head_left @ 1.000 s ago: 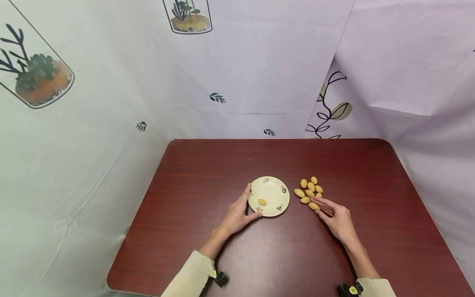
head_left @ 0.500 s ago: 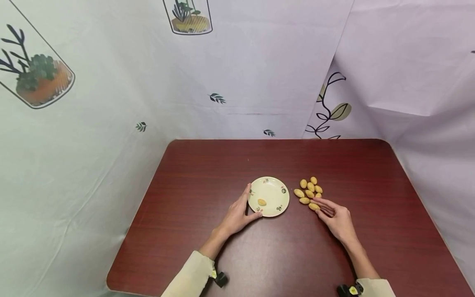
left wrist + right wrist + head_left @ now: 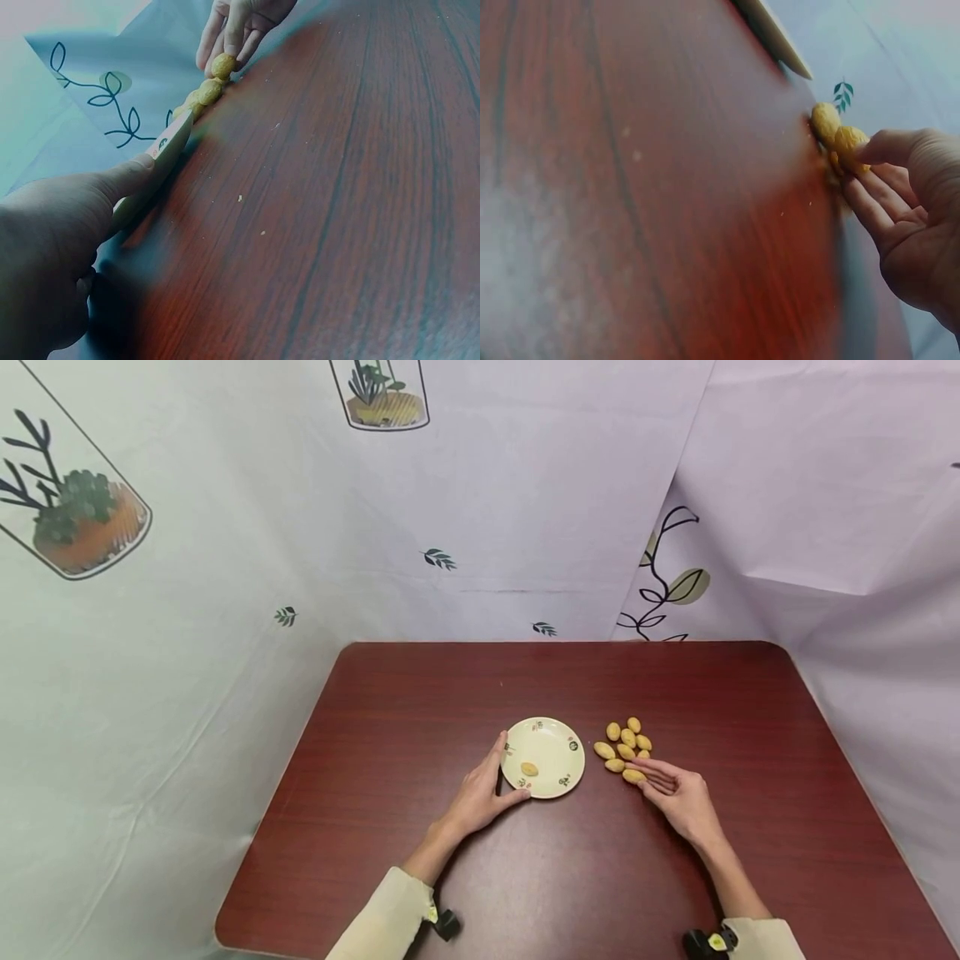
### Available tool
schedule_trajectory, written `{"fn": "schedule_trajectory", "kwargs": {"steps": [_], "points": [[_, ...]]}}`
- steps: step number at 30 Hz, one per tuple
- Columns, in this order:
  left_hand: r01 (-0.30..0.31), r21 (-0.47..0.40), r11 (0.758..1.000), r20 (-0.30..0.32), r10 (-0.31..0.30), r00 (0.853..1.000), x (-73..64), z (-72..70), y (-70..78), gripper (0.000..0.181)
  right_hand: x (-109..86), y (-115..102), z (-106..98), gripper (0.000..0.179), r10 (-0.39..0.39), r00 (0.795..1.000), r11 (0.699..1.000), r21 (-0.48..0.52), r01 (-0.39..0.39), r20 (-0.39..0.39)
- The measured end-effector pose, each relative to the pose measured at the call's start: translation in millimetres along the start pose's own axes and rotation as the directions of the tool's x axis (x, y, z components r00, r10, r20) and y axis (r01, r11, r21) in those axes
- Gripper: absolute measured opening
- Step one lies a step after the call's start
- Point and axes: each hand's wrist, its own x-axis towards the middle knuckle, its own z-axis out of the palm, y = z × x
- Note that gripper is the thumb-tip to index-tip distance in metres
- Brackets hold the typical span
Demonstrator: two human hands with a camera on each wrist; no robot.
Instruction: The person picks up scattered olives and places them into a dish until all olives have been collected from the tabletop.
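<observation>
My left hand (image 3: 476, 795) holds a small cream plate (image 3: 551, 745) with printed motifs, its thumb at the near rim and its fingers along the left side. One yellow oval nut-like piece (image 3: 529, 769) lies on the plate. To the right, my right hand (image 3: 684, 802) pinches a similar yellow nut-like piece (image 3: 633, 776) between thumb and fingertips, low at the near edge of a cluster. Several more yellow pieces (image 3: 627, 738) make up that cluster. In the right wrist view, the pinched piece (image 3: 850, 144) has a wrinkled surface and sits against another piece (image 3: 825, 122).
A dark red wood-grain table (image 3: 420, 693) with rounded corners bears everything. Pale fabric printed with plants (image 3: 525, 510) hangs behind it and along both sides. Small crumbs (image 3: 240, 199) dot the tabletop in the left wrist view.
My right hand has shifted very slightly left with the piece in its fingertips, and a neighbouring piece has edged left. The left hand and plate have stayed in place.
</observation>
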Motion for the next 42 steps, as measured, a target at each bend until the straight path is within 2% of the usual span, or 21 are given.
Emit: {"fn": "schedule_trajectory", "kwargs": {"steps": [4,13,20,25,34,42], "points": [[-0.008,0.001,1.000,-0.003,0.008,1.000,0.3,-0.4,-0.3,0.109,5.0,-3,4,0.035,0.009,1.000,0.999,0.041,-0.010,0.012],[-0.009,0.000,1.000,-0.002,0.009,1.000,-0.1,-1.1,0.1,0.110,19.7,-12,15,0.036,-0.026,1.000,0.997,0.068,0.025,0.014],[-0.010,0.009,1.000,-0.004,0.010,1.000,-0.7,-2.0,0.0,0.111,28.9,-15,32,0.035,-0.064,0.995,0.988,0.144,0.051,0.081],[-0.016,0.014,1.000,-0.005,0.016,1.000,-0.6,-2.0,-0.6,0.110,34.8,-17,46,0.034,-0.083,0.988,0.985,0.163,0.061,0.128],[-0.025,0.019,0.999,-0.008,0.025,1.000,0.2,-1.2,-2.2,0.109,43.4,-23,69,0.033,-0.087,0.969,0.987,0.150,0.054,0.229],[-0.026,0.028,0.999,0.007,0.026,1.000,1.2,-0.1,-2.9,0.109,45.2,-28,87,0.033,-0.040,0.955,0.996,0.089,0.014,0.293]]}}
